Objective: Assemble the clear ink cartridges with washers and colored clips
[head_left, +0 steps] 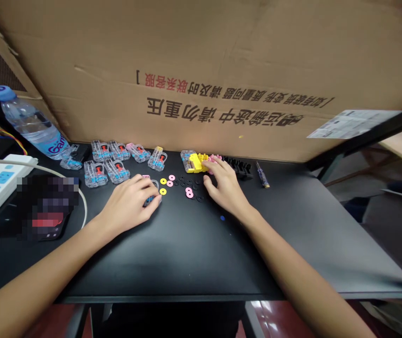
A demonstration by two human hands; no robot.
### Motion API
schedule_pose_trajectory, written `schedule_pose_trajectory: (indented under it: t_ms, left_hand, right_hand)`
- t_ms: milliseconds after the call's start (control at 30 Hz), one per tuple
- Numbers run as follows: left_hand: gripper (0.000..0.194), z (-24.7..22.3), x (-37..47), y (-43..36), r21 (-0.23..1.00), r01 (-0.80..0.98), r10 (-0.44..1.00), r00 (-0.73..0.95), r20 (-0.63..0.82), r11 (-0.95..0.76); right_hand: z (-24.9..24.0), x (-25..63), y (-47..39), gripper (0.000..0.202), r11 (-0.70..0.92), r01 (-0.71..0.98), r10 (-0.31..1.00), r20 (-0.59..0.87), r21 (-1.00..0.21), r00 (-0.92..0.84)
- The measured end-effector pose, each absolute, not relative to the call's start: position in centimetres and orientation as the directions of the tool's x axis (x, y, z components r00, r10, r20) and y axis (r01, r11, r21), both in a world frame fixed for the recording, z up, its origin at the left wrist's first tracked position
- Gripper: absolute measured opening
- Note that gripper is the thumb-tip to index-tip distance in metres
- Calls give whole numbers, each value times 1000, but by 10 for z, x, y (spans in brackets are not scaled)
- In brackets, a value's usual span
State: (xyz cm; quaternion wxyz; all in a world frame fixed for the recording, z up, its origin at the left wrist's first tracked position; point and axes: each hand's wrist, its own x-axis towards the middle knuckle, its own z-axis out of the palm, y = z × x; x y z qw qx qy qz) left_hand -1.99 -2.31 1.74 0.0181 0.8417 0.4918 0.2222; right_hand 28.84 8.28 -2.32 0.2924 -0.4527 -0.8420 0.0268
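Note:
My left hand [132,203] curls over a clear plastic device [148,199] on the black table, its fingers wrapped round it. My right hand [224,185] reaches the row of small plastic parts, fingertips at the yellow [196,162] and pink ones; whether it grips one is hidden. Black parts [238,166] continue the row to the right. Between my hands lie yellow discs [163,191], pink discs [189,192] and several black rings [183,183]. Several clear devices with red and blue insides [95,173] stand grouped beyond my left hand.
A screwdriver [262,175] lies right of the black parts. At the left are a water bottle [34,124], a white power strip [2,180], a phone [51,206] and a white cable [85,206]. A cardboard sheet [186,56] rises behind the table [186,263].

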Motion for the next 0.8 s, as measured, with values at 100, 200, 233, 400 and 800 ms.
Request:
schedule_pose_trajectory:
  t_ms: [100,200,233,400,800]
  left_hand:
    - [27,17,-16,-25,283,794,829,440,345,-539]
    - [28,16,-15,-26,298,783,827,445,343,-545]
    - [28,16,-16,-26,301,783,829,444,341,-544]
    - [29,14,-19,-26,308,805,854,420,308,-507]
    - [26,13,-21,-22,331,812,869,389,306,-481]
  right_hand:
    - [-22,289,83,38,606,752,755,482,-257,-444]
    - [-18,289,81,36,611,762,732,520,-215,-440]
    - [-17,290,80,36,599,776,733,526,-199,-431]
    - [-17,292,76,31,478,874,788,481,-86,-384]
    - [-10,293,70,15,408,913,803,486,-26,-345]
